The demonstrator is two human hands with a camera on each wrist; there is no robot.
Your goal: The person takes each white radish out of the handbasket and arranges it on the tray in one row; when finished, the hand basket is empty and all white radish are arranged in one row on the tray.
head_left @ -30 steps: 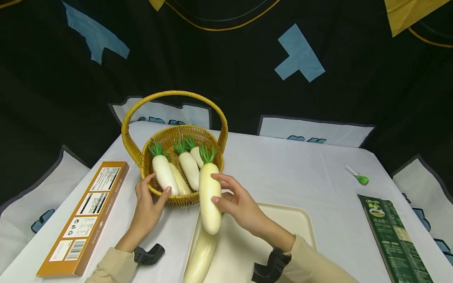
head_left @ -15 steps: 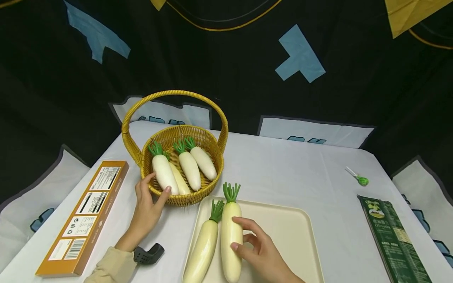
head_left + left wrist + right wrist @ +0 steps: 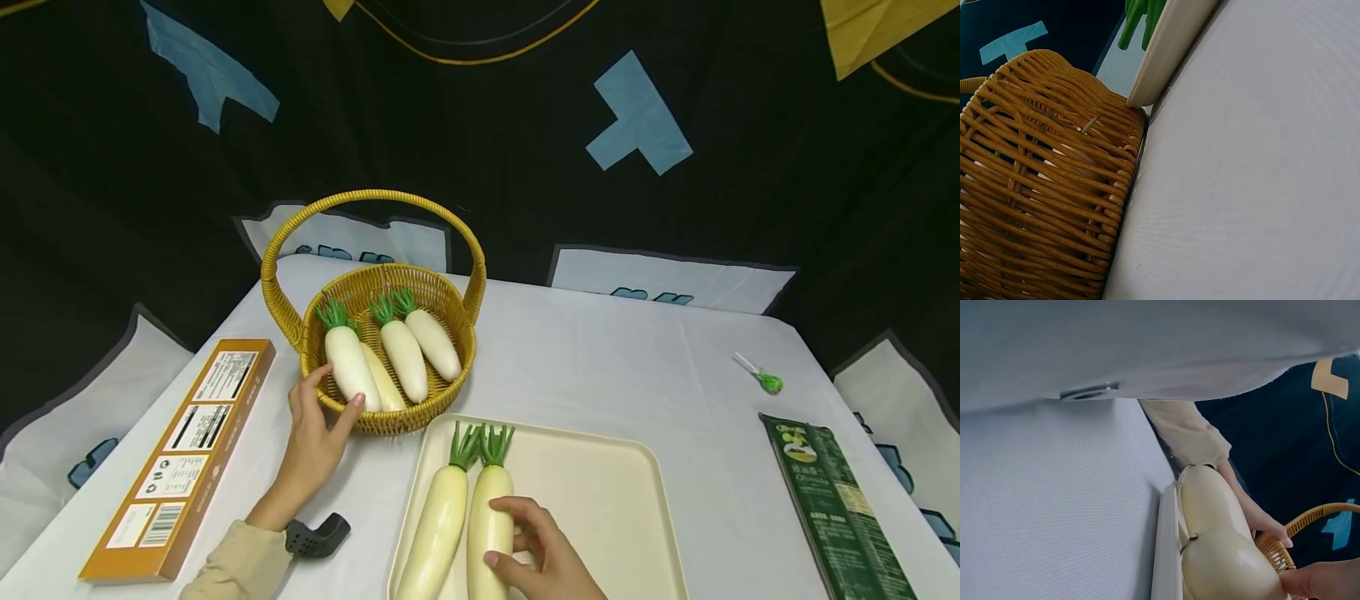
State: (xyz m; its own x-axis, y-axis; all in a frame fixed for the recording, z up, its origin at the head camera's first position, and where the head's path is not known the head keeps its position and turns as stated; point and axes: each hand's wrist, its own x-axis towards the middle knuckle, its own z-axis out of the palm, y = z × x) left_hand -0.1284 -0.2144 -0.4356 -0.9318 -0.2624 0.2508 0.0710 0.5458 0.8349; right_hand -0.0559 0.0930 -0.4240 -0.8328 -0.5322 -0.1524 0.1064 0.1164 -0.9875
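Observation:
My right hand (image 3: 543,550) pinches a pale white radish (image 3: 489,546) with a green leafy top, between thumb and fingers. That radish lies on the cream tray (image 3: 600,500), beside a second white radish (image 3: 435,525). In the right wrist view the thumb (image 3: 1316,579) touches the held radish (image 3: 1229,569). My left hand (image 3: 311,446) grips the near left rim of a yellow wicker basket (image 3: 390,423). Several white radishes lie inside, one of them (image 3: 351,367) right by the left thumb. The left wrist view shows the basket's woven wall (image 3: 1041,187) but no hand.
An orange-brown box (image 3: 180,458) lies along the left side of the white-covered table (image 3: 585,358). At the right are a green package (image 3: 832,500) and a green lollipop (image 3: 768,382). The basket's tall handle (image 3: 375,195) arches over it. A black curtain (image 3: 480,133) hangs behind.
My right hand has brought the radish from over the basket's front edge down and toward me, onto the tray beside the other radish. The left hand stays on the basket rim.

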